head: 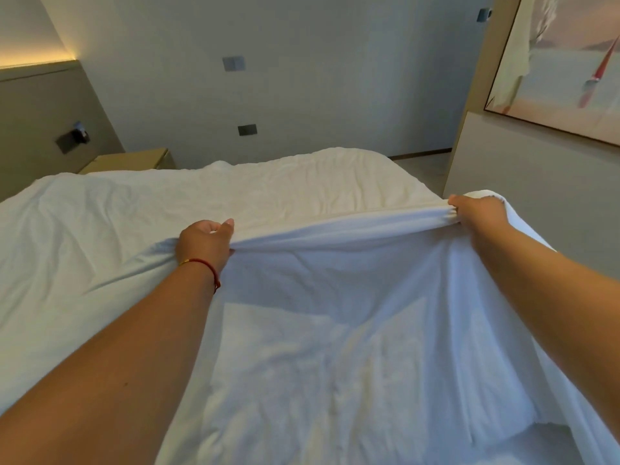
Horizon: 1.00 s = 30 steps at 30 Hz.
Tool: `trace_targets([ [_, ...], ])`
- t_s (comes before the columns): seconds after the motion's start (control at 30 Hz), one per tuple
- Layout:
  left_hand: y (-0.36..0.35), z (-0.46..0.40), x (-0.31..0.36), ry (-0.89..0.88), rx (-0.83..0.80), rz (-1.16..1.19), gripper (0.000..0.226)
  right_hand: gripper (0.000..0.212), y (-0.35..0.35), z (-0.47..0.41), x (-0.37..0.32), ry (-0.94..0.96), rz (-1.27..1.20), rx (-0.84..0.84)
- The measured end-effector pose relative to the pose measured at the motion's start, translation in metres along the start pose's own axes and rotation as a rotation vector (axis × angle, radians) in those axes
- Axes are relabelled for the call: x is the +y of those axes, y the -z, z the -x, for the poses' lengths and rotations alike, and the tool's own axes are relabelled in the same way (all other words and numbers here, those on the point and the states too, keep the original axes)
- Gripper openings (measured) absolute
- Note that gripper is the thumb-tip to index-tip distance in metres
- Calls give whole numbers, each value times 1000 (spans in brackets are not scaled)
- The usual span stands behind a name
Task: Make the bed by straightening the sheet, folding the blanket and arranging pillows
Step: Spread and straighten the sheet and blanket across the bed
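Both forearms reach out over the blanket (pixel 335 330), which hangs white and loose below a taut, bunched top edge. Left hand (pixel 204 243), with a red cord (pixel 208 268) at the wrist, has its fingers curled round that edge; right hand (pixel 479 213) grips the same edge further right, well apart from the left. Beyond them the sheet (pixel 268 186) covers the bed, wrinkled.

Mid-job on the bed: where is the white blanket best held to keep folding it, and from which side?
Hold the blanket along its bunched top edge, coming from the near side with the hands spread apart, as now: the left hand and right hand each grip that gathered edge. The edge runs taut between them while the cloth below hangs loose, so spaced grips probably keep the fold straight.
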<state>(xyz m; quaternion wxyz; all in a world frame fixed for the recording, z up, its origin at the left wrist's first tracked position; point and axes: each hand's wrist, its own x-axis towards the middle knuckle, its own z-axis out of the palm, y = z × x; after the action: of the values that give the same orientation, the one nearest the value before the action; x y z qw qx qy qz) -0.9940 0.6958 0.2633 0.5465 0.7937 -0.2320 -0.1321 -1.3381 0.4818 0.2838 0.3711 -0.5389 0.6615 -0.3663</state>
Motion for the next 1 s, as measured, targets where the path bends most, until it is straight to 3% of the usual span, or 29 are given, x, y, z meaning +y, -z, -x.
trace_targets([
  [0.17, -25, -35, -6, 96, 4, 21, 29, 51, -33, -45, -12, 7, 20, -59],
  [0.33, -40, -74, 8, 68, 66, -47, 32, 42, -63, -89, -43, 62, 46, -136],
  [0.47, -56, -115, 30, 10, 115, 53, 34, 37, -85, -127, -70, 61, 10, -136],
  [0.67, -70, -192, 55, -71, 166, 62, 35, 38, -122, -157, -127, 317, -37, -79],
  [0.77, -78, -224, 41, -54, 91, 70, 38, 46, -169, -181, -138, 346, -11, -106],
  [1.0, -140, -270, -53, 56, -106, 171, 40, 33, -280, -238, -41, 28, -201, -304],
])
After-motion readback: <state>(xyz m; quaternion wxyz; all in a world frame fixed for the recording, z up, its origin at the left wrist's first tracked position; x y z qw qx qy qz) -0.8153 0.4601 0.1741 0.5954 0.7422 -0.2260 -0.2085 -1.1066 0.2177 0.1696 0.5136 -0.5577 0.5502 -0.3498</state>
